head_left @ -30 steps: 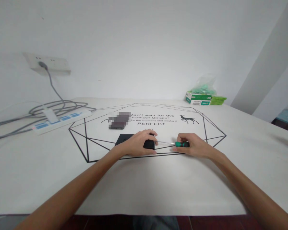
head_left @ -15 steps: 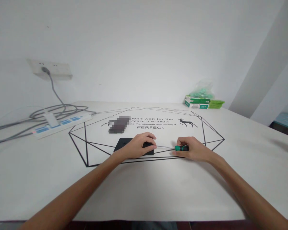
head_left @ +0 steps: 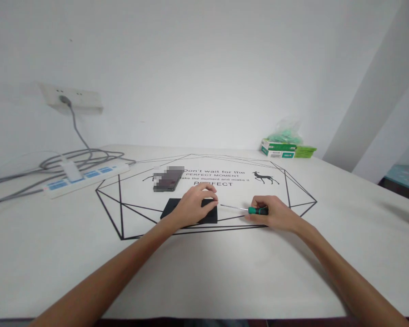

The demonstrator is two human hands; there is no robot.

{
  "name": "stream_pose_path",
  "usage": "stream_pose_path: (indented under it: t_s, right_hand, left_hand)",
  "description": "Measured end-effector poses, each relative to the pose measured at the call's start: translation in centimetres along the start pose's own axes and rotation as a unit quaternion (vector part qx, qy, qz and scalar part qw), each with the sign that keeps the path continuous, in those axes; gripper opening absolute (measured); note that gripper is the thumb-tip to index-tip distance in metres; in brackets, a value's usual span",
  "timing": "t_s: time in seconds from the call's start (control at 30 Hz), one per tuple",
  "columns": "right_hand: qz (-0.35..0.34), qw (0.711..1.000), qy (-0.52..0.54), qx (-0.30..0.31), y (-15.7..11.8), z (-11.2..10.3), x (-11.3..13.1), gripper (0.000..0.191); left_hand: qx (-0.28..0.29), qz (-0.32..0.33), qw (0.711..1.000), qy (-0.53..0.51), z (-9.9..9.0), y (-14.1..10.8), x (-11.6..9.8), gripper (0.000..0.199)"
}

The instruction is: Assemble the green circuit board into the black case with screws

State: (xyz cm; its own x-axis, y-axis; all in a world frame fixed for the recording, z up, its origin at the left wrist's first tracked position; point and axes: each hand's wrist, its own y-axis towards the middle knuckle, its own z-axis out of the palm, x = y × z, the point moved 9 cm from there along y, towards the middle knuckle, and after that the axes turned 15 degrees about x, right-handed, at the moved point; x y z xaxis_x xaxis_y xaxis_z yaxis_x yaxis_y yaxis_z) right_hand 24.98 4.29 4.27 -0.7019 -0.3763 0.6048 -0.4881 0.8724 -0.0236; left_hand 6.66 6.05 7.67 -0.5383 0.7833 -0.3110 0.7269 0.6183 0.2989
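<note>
My right hand (head_left: 272,212) is wrapped round the green and black handle of a screwdriver (head_left: 255,210), whose thin metal shaft points left. Just beyond the shaft's tip is my left hand (head_left: 196,205), over a flat black box (head_left: 209,217) lying on the white table. Its thumb and forefinger are bent toward each other near the box's right end; anything between them is too small to make out. The hand hides the middle of the box.
A dark phone (head_left: 168,179), partly pixelated, lies behind the box. At the left are a white power strip (head_left: 85,179) and coiled grey cables (head_left: 88,156). Green and white boxes (head_left: 277,149) with a plastic bag (head_left: 286,131) stand at the back right.
My left fingertips have come off the screwdriver's tip and lifted slightly, leaving a small gap. The screwdriver stays in my right hand, nearly unmoved. The view has shifted slightly.
</note>
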Motion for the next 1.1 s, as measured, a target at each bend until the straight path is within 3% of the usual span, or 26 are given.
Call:
stream_pose_path:
  t_s: [0.07,0.13,0.27,0.37,0.47,0.57,0.67,0.8,0.97,1.1]
  right_hand:
    - [0.0,1.0,-0.001,-0.006,0.0,0.0,0.0,0.04]
    - [-0.001,1.0,-0.007,0.0,0.0,0.2,0.0,0.039]
    - [0.003,1.0,-0.014,0.014,0.2,0.6,-0.1,0.037]
    - [0.01,1.0,-0.011,-0.008,0.1,0.0,-0.6,0.039]
    - [0.039,0.997,-0.028,-0.067,-0.2,-1.4,-1.4,0.038]
    - [0.077,0.987,-0.082,-0.118,-0.5,-2.4,-2.1,0.034]
    - [0.107,0.974,-0.149,-0.131,-0.5,-2.5,-2.5,0.026]
    - [0.149,0.954,-0.231,-0.116,-0.3,-1.9,-2.7,0.023]
    - [0.143,0.952,-0.259,-0.084,0.1,-1.1,-2.6,0.03]
    - [0.143,0.953,-0.245,-0.106,-0.2,-1.4,-2.6,0.035]
  left_hand:
    - [-0.036,-0.023,0.998,0.051,-0.9,-0.2,0.9,0.019]
    - [-0.039,-0.05,0.994,0.089,-1.1,-0.2,2.2,0.024]
    - [0.027,-0.079,0.991,0.109,-0.5,-0.1,4.3,0.032]
    - [0.06,-0.107,0.989,0.084,-0.7,-0.3,5.2,0.035]
    - [0.076,-0.109,0.99,0.042,-1.3,-0.5,5.0,0.041]
    - [0.134,-0.077,0.988,0.019,-0.8,-0.7,4.1,0.055]
    - [0.191,-0.05,0.98,0.013,-0.1,-1.1,3.7,0.07]
    - [0.233,-0.062,0.971,0.009,0.5,-1.6,4.4,0.083]
    - [0.215,-0.074,0.974,0.013,-0.2,-1.5,4.3,0.068]
    - [0.132,-0.102,0.982,-0.093,-2.1,-1.2,4.4,0.053]
